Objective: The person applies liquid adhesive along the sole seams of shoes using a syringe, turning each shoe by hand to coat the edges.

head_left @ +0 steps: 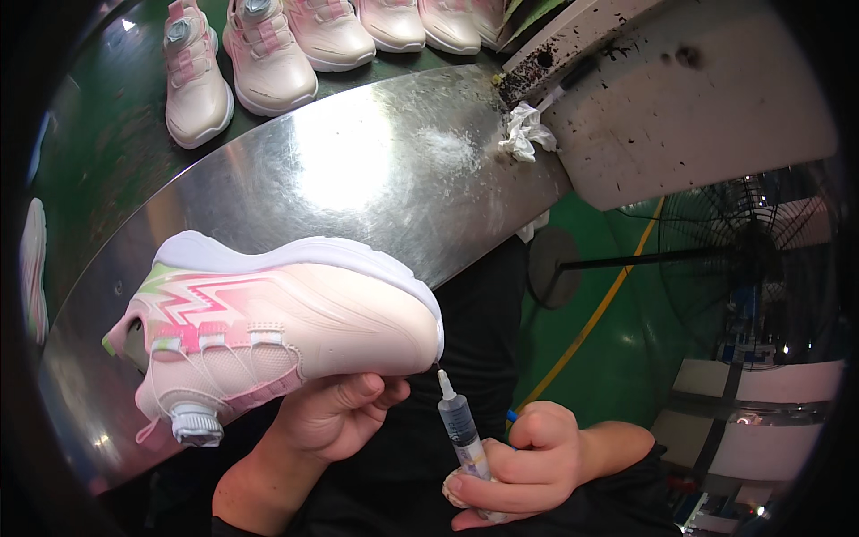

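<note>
A pale pink sneaker (349, 309) with a white sole is tipped onto its side, sole edge uppermost and toe pointing right. Its round lacing dial (195, 424) hangs at the lower left. My left hand (335, 416) grips the shoe from beneath near the toe, fingers partly hidden by it. In my right hand (528, 465), a clear syringe (458, 425) with dark contents and a white nozzle points up at the toe tip. The nozzle end is at the toe's edge; whether it touches cannot be told. A bit of something blue (511, 415) shows behind my right fingers.
Several matching sneakers (268, 58) line the green surface (98, 116) at the far left. A shiny metal plate (242, 192) lies in front of them, with crumpled white tissue (526, 132) at its right end. A stained pale board (689, 98) and a standing fan (752, 251) are on the right.
</note>
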Tool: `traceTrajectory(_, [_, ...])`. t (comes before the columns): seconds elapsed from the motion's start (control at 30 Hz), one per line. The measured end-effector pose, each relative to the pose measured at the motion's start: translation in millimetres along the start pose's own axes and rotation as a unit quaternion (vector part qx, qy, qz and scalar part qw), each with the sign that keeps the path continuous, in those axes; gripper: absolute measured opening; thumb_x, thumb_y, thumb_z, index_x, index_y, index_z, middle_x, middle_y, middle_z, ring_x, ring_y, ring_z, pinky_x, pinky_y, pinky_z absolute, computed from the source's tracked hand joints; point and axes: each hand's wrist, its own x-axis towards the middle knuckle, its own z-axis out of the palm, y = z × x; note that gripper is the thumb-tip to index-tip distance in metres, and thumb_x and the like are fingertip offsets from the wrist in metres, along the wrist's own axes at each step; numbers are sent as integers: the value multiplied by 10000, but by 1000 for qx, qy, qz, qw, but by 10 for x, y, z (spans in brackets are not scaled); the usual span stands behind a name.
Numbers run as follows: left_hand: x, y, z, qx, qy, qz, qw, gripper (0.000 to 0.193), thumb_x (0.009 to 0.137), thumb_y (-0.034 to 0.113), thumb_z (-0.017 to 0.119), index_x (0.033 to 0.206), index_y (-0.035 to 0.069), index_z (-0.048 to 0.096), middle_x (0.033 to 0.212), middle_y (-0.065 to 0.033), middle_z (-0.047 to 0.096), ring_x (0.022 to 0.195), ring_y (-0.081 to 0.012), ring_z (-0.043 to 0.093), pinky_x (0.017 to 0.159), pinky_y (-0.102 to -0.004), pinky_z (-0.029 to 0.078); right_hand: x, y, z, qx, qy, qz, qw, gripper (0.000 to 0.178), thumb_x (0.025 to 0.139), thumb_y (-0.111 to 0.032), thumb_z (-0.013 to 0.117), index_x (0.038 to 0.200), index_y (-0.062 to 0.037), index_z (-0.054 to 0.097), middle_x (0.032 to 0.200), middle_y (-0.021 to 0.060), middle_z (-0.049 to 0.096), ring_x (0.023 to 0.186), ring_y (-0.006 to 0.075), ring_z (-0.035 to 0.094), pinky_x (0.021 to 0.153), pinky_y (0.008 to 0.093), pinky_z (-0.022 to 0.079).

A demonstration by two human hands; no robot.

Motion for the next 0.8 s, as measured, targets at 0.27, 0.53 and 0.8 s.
traceTrajectory(0.27, [-28, 25, 121, 3, -5, -3, 1000, 312, 880, 5, 590, 1189, 44, 572, 1152, -128, 615, 1089, -247, 603, 845, -297, 557, -16, 8, 67, -61, 4, -37, 997, 261, 700, -378, 767, 906, -235, 694, 688, -97, 495, 619, 125, 288, 492, 241, 210])
traceTrajectory(0.53, [-79, 39, 160, 7, -14, -8, 1000, 332, 882, 43, 609, 1211, 45, 556, 1174, -127, 606, 1103, -254, 595, 830, -287, 553, -98, -38, 93, -62, 3, -31, 998, 261, 700, -368, 766, 907, -230, 686, 689, -93, 524, 601, 119, 289, 500, 244, 218])
traceTrajectory(0.8, [-817, 59, 168, 66, 110, 68, 989, 223, 815, 157, 655, 999, 84, 550, 863, -27, 556, 751, -198, 495, 688, -364, 513, 99, 240, 144, 17, 78, -61, 995, 399, 786, -356, 680, 1068, -82, 616, 841, 44, 569, 615, 225, 437, 559, 347, 368])
